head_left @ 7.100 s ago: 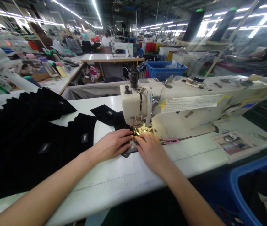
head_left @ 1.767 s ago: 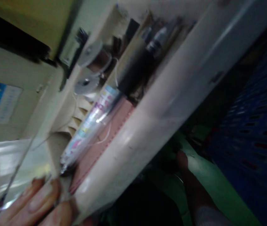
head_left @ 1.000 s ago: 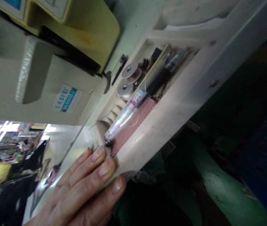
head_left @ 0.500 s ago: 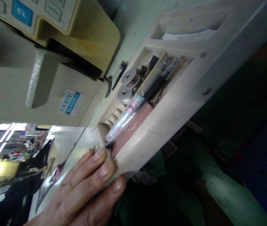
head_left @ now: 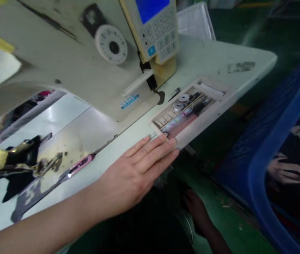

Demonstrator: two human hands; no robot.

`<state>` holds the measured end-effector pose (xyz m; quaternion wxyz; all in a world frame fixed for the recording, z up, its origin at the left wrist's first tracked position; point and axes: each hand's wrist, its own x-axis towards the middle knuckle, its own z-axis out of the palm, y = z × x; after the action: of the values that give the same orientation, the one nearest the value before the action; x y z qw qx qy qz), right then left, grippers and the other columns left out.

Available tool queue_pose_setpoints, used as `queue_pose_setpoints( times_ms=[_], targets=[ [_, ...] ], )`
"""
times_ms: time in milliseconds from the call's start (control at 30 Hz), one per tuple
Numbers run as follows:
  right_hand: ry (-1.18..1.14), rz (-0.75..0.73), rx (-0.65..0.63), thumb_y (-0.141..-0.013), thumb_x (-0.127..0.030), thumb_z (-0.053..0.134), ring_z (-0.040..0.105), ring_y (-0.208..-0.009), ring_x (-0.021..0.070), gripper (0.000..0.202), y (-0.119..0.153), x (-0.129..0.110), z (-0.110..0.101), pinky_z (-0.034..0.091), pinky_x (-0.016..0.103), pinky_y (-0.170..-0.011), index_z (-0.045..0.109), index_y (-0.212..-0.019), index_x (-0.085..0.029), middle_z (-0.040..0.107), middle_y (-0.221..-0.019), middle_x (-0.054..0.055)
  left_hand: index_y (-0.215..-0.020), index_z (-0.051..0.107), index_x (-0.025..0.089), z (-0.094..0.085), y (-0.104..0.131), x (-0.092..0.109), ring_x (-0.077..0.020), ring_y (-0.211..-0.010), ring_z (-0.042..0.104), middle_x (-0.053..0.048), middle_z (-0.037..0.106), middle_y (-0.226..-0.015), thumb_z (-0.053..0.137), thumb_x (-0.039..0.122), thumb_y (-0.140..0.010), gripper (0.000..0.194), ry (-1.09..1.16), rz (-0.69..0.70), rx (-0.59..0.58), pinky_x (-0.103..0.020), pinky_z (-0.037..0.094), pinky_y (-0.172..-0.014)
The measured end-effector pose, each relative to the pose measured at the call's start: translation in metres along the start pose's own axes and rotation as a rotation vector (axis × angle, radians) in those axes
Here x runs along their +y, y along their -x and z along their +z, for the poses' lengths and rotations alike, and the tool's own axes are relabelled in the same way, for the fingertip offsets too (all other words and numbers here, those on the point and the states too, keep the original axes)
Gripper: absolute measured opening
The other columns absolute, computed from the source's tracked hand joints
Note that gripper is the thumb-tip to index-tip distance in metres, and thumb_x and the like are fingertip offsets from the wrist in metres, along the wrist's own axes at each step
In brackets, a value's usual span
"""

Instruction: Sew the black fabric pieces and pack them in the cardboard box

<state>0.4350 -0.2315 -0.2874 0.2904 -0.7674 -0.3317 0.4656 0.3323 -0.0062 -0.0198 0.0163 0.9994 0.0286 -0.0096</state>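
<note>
My left hand lies palm down at the table's front edge, fingers nearly straight and holding nothing. Its fingertips touch the near end of a recessed tray. Inside the tray are metal bobbins, pens and a pinkish-brown flat piece. What looks like my right hand hangs low in shadow below the table; its fingers are too dark to make out. A sewing machine stands behind the tray, its keypad panel above. Pink-handled snips rest left of my left hand.
Black fabric and a dark grey flat piece lie at the left on the table. A blue crate with dark contents stands at the right. A clear plastic bin is behind the table.
The view has pulled back and turned, showing more of the machine, table and blue crate. My left hand remains at the tray's near end, with its fingers still extended.
</note>
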Motion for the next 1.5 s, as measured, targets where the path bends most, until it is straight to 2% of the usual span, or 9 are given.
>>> queue_pose_setpoints(
  times_ms=[133,300,500,600,800,933,1200,1400,1500],
  targets=[
    [-0.043,-0.138,0.048,-0.097,-0.032,0.054,0.064,-0.115,0.0237,0.025,0.046,-0.045,-0.035,0.049,0.039,-0.105,0.075,-0.101,-0.018,0.070,-0.119,0.010,-0.154,0.032,0.012,0.007,0.003,-0.005,-0.0266,-0.153,0.015,-0.011,0.020,-0.165,0.050,0.013,-0.092,0.065,0.086,0.048,0.065,-0.047,0.018,-0.127],
    [-0.086,-0.355,0.067,-0.092,-0.038,0.061,0.066,-0.110,0.0244,0.023,0.106,-0.134,-0.081,0.051,0.034,-0.098,0.078,-0.096,-0.024,0.071,-0.115,0.007,-0.132,0.060,0.009,0.001,0.013,0.005,-0.0252,-0.145,0.037,-0.016,0.047,-0.151,0.054,0.029,-0.098,0.040,0.455,0.221,0.278,-0.041,0.026,-0.124],
    [-0.017,-0.517,-0.115,-0.094,-0.037,0.063,0.066,-0.101,0.0201,0.020,0.166,-0.210,-0.109,0.050,0.025,-0.091,0.077,-0.089,-0.024,0.070,-0.108,0.003,-0.134,0.060,0.019,-0.013,0.061,0.043,-0.0216,-0.116,0.063,-0.008,0.068,-0.126,0.077,0.034,-0.081,0.058,1.351,0.029,-0.155,-0.031,0.047,-0.101],
    [0.005,-0.527,-0.109,-0.095,-0.039,0.061,0.067,-0.099,0.0208,0.022,0.169,-0.222,-0.104,0.051,0.026,-0.089,0.076,-0.091,-0.023,0.071,-0.108,0.004,-0.096,0.074,0.016,-0.008,0.096,0.051,-0.0131,-0.079,0.062,0.000,0.071,-0.086,0.072,0.030,-0.083,0.020,1.502,-0.104,-0.186,-0.023,0.047,-0.076],
    [0.174,-0.626,0.462,-0.086,-0.027,0.047,0.063,-0.116,0.0257,0.035,0.129,-0.219,-0.083,0.045,0.040,-0.104,0.072,-0.110,-0.024,0.070,-0.121,0.005,-0.081,0.070,0.013,-0.010,0.163,0.052,-0.0092,-0.064,0.057,0.000,0.068,-0.074,0.083,0.040,-0.071,0.032,1.833,-0.600,0.184,-0.020,0.041,-0.062],
    [0.198,-0.601,0.406,-0.076,-0.023,0.041,0.066,-0.082,0.0234,0.026,0.114,-0.244,-0.062,0.050,0.036,-0.081,0.067,-0.076,-0.024,0.071,-0.082,0.003,-0.083,0.072,0.013,-0.018,0.193,0.051,-0.0106,-0.068,0.062,-0.002,0.072,-0.078,0.087,0.038,-0.066,0.034,1.874,-0.695,0.345,-0.021,0.046,-0.067],
    [0.102,-0.742,-0.095,-0.083,-0.043,0.068,0.063,-0.091,0.0209,0.020,0.127,-0.319,-0.002,0.047,0.031,-0.086,0.071,-0.086,-0.023,0.070,-0.091,0.002,-0.084,0.071,0.014,-0.028,0.218,0.047,-0.0078,-0.057,0.049,0.003,0.061,-0.067,0.078,0.036,-0.075,0.025,1.635,-0.630,0.239,-0.021,0.036,-0.055],
    [-0.054,-0.571,0.086,-0.081,-0.049,0.070,0.067,-0.088,0.0244,0.029,0.121,-0.321,0.010,0.050,0.034,-0.086,0.074,-0.084,-0.021,0.074,-0.088,0.003,-0.089,0.075,0.016,-0.043,0.282,0.025,-0.0123,-0.073,0.060,-0.001,0.071,-0.082,0.078,0.039,-0.076,0.027,1.530,-0.761,0.211,-0.024,0.044,-0.070],
    [-0.043,-0.543,0.045,-0.083,-0.051,0.067,0.068,-0.087,0.0243,0.030,0.118,-0.318,0.014,0.051,0.032,-0.084,0.075,-0.082,-0.023,0.075,-0.085,0.002,-0.091,0.075,0.017,-0.049,0.317,0.014,-0.0138,-0.079,0.061,-0.001,0.072,-0.086,0.079,0.039,-0.073,0.028,1.499,-0.847,0.243,-0.026,0.045,-0.077]
  ],
)
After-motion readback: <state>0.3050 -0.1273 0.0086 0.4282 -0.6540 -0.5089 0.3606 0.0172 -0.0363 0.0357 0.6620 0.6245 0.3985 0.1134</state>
